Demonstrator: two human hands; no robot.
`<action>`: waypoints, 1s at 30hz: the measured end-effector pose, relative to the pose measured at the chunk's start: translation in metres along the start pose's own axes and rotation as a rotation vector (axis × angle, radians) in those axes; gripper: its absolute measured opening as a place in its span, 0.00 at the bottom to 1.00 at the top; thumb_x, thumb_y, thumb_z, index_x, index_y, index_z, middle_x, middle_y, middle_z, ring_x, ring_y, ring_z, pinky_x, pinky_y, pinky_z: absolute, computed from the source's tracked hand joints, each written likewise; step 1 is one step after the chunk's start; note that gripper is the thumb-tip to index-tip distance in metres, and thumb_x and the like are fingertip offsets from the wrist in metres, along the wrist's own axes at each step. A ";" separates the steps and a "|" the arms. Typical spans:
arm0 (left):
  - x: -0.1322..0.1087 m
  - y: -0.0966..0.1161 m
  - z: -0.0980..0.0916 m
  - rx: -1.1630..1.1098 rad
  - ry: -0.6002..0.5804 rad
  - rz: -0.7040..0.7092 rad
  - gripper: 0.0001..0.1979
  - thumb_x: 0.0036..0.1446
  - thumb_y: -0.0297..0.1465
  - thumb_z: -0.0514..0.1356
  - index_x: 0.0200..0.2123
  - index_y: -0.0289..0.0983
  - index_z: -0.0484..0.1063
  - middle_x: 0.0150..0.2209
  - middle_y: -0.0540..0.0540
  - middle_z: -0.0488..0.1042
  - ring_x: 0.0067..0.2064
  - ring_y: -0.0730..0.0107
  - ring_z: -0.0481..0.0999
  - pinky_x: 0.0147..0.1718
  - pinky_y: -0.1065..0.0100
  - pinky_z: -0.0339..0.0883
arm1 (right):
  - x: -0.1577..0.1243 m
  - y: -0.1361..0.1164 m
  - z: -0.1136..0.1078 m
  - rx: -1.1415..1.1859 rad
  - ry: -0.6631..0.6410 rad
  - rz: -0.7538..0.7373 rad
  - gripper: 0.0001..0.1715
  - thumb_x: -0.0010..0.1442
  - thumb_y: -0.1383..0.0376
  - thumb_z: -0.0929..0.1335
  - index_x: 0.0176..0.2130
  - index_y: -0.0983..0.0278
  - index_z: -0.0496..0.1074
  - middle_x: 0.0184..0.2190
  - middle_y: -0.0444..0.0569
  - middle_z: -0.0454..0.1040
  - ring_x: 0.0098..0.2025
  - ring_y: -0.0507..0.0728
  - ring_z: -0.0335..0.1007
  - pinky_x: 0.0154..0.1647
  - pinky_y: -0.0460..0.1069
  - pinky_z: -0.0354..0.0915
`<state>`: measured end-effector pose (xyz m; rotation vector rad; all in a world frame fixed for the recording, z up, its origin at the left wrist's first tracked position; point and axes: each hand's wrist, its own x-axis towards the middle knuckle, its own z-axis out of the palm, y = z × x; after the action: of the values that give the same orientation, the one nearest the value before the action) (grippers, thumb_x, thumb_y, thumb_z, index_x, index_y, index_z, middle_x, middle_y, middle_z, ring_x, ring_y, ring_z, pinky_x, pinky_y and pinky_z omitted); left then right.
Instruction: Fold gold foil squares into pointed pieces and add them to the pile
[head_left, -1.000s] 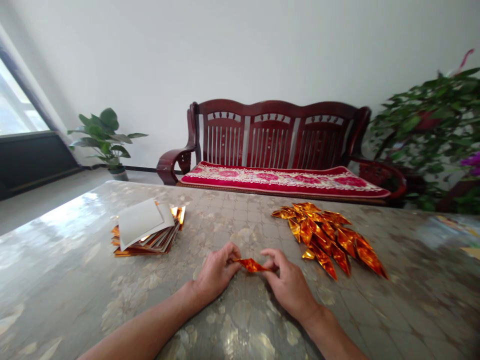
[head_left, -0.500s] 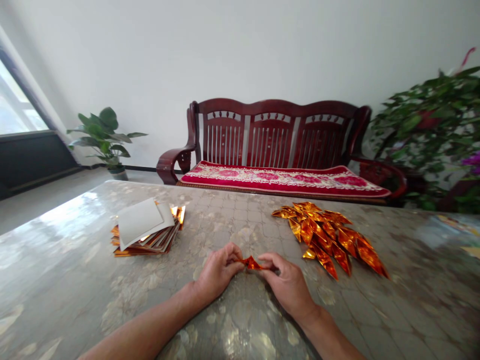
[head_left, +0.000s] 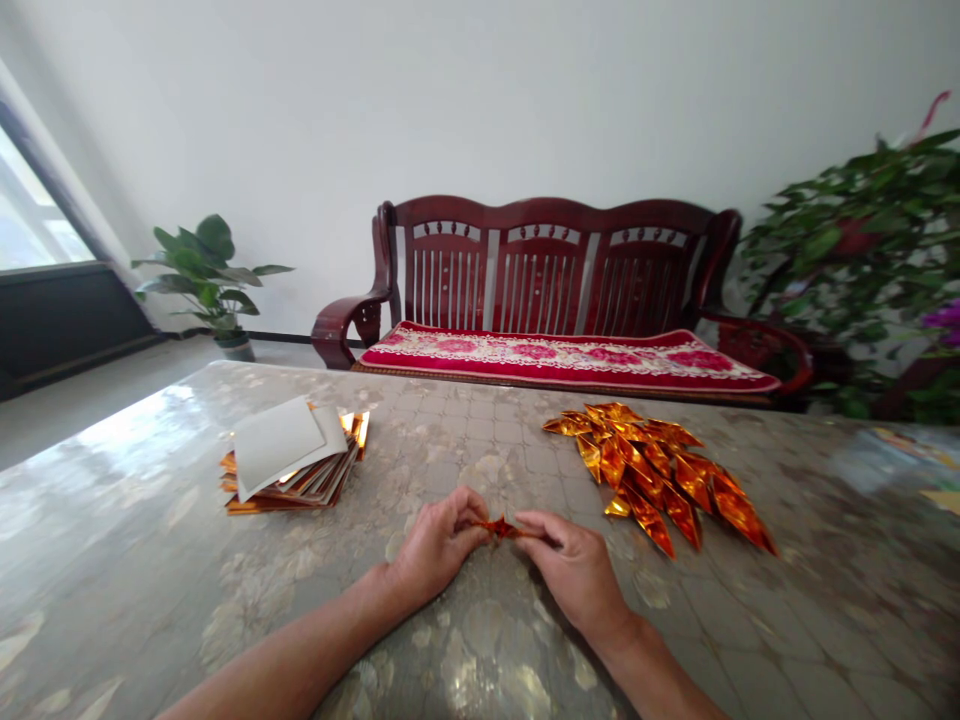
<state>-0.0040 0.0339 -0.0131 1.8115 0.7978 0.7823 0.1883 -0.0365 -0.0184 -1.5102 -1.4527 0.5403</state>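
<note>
Seen from the head: small orange foil piece (head_left: 501, 527) pinched at its left end by left hand (head_left: 439, 545), at its right end by right hand (head_left: 574, 570), fingertips pressed together, low over table (head_left: 480, 430). Right of it, pile of folded foil shapes (head_left: 660, 475); left, stack of sheets (head_left: 292, 460).

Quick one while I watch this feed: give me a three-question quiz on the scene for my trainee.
1. True or false: the left hand and right hand both pinch the small folded orange-gold foil piece.
2. The pile of folded orange-gold foil pieces lies on the person's: A left, B right?
3. Fill in: the top sheet on the stack of square foil sheets shows its ___ side.
Key: 1 true; 2 B; 3 white.
</note>
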 end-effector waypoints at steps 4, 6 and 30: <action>0.000 0.002 0.000 -0.014 0.002 0.016 0.03 0.56 0.27 0.59 0.34 0.38 0.66 0.30 0.51 0.78 0.33 0.70 0.77 0.33 0.73 0.66 | -0.002 -0.002 0.003 0.000 0.026 -0.020 0.16 0.53 0.67 0.69 0.41 0.57 0.81 0.36 0.45 0.83 0.37 0.58 0.80 0.44 0.51 0.73; 0.000 0.002 0.000 -0.018 0.004 0.023 0.03 0.56 0.27 0.59 0.34 0.38 0.66 0.29 0.51 0.78 0.32 0.70 0.77 0.33 0.73 0.66 | -0.002 -0.003 0.003 -0.004 0.034 -0.031 0.16 0.53 0.67 0.69 0.41 0.57 0.80 0.36 0.46 0.83 0.37 0.58 0.80 0.45 0.51 0.73; 0.003 -0.001 0.011 -0.165 0.070 -0.159 0.05 0.49 0.32 0.63 0.29 0.37 0.76 0.25 0.51 0.78 0.27 0.70 0.75 0.29 0.72 0.66 | 0.000 -0.011 0.002 -0.105 -0.008 -0.144 0.09 0.58 0.67 0.67 0.33 0.57 0.78 0.30 0.44 0.80 0.33 0.55 0.76 0.37 0.46 0.68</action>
<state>0.0059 0.0308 -0.0173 1.5618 0.8842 0.7870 0.1810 -0.0374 -0.0098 -1.4714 -1.6031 0.3897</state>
